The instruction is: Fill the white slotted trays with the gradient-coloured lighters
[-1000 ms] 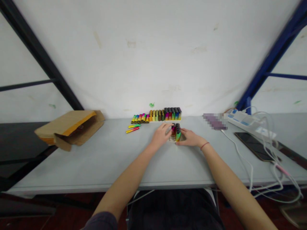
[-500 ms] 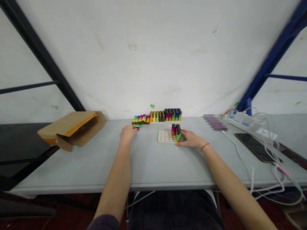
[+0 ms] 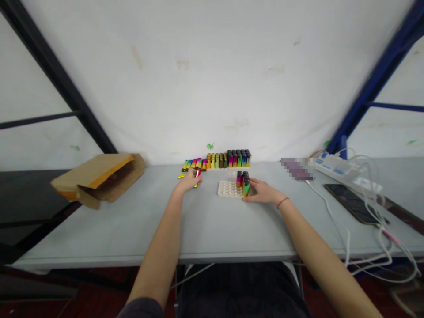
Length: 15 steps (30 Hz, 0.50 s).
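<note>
The red lighter (image 3: 198, 172) is smooth and shiny, pinched in the left hand (image 3: 188, 181). Right of that grip is a white tray (image 3: 227, 190) with round holes, and lighters (image 3: 246, 188) stand up in its right end. The right hand (image 3: 264, 191) rests there; I cannot tell if it squeezes. Left of the left grip lies an open brown cardboard box (image 3: 91, 170).

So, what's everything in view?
Wall: one, white, back
Table: one, grey, below
Posts: two, black left, blue right
Tray: one, white, centre
Tray lighters: several, multicoloured, right end
Back lighters: many, multicoloured, along wall
Held lighter: one, red-yellow, left
Loose lighter: one, yellow, left
Box: one, brown, left
Pixelated item: one, purplish, right
Phone: one, black, right
Power strip: one, white, right
Cables: several, white, right
Left hand: one, holding lighter
Right hand: one, red wristband, beside tray
</note>
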Available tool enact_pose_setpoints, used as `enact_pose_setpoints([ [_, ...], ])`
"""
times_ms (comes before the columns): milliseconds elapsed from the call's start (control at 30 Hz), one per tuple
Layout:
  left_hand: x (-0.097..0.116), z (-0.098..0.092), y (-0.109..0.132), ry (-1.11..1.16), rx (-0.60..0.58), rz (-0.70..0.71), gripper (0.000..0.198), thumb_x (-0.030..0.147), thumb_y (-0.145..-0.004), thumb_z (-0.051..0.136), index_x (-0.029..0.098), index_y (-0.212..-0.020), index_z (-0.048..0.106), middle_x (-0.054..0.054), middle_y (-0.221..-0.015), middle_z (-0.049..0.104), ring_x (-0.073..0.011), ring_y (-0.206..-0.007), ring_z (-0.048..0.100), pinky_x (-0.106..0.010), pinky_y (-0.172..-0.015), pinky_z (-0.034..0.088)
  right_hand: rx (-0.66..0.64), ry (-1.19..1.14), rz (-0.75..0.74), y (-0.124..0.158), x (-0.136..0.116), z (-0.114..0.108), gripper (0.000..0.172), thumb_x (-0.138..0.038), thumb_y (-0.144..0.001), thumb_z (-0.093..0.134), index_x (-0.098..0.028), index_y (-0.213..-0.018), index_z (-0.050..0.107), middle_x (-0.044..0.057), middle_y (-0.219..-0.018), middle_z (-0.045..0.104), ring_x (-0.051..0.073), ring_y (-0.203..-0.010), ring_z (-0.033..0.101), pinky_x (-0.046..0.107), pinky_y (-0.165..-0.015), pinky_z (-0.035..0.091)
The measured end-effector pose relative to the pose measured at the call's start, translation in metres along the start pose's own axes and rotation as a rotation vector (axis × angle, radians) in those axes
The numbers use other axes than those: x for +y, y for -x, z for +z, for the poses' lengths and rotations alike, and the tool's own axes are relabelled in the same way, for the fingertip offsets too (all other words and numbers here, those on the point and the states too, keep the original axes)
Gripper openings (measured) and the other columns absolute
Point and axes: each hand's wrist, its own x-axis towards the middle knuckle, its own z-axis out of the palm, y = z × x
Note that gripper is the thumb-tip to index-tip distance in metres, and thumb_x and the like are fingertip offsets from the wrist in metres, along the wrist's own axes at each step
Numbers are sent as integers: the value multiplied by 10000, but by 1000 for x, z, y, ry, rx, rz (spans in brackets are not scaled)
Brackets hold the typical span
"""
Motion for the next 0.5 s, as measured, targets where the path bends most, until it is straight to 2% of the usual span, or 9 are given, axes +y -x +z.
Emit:
enact_pose_setpoints([
  [67, 6, 10, 2, 243, -53, -14, 295, 222, -703, 651, 244, -872, 411, 74, -597, 509, -114, -487, 521, -228, -554, 451, -8, 3, -2, 0, 0, 0, 830, -674, -734, 669, -155, -1373, 560, 200, -1446, 524, 381, -1310, 515, 532, -1107, 378],
  [133, 12, 18, 4, 430, -113, -28, 261, 330, -747, 629, 244, -858, 409, 103, -555, 446, -76, -400, 420, -195, -486, 420, -16, 2, -5, 0, 1, -1, 833, -680, -738, 662, -159, -1379, 555, 196, -1447, 523, 376, -1314, 514, 522, -1110, 378],
  [200, 17, 26, 5, 561, -170, -63, 288, 492, -796, 553, 235, -804, 423, 111, -498, 374, -60, -339, 304, -168, -394, 321, -20, -1, -7, 0, 1, -2, 834, -680, -742, 657, -159, -1385, 550, 197, -1450, 521, 379, -1315, 513, 527, -1111, 376],
  [267, 21, 33, 7, 653, -196, -99, 413, 625, -824, 438, 226, -719, 422, 104, -456, 313, -55, -311, 224, -165, -342, 200, -17, -4, -9, 0, 0, -2, 834, -675, -742, 659, -155, -1385, 549, 203, -1452, 518, 386, -1314, 512, 538, -1108, 378],
  [333, 23, 39, 10, 708, -192, -128, 488, 673, -831, 377, 225, -639, 387, 98, -430, 273, -51, -299, 181, -172, -332, 130, -10, -6, -9, 0, 0, -1, 830, -668, -739, 665, -155, -1382, 552, 204, -1452, 519, 391, -1310, 514, 545, -1102, 382],
  [500, 24, 51, 18, 761, -181, -143, 507, 646, -840, 390, 230, -559, 312, 89, -393, 221, -53, -293, 140, -180, -337, 90, -8, -7, -13, 0, 1, 0, 815, -663, -743, 663, -164, -1379, 557, 193, -1448, 525, 387, -1308, 516, 544, -1097, 387],
])
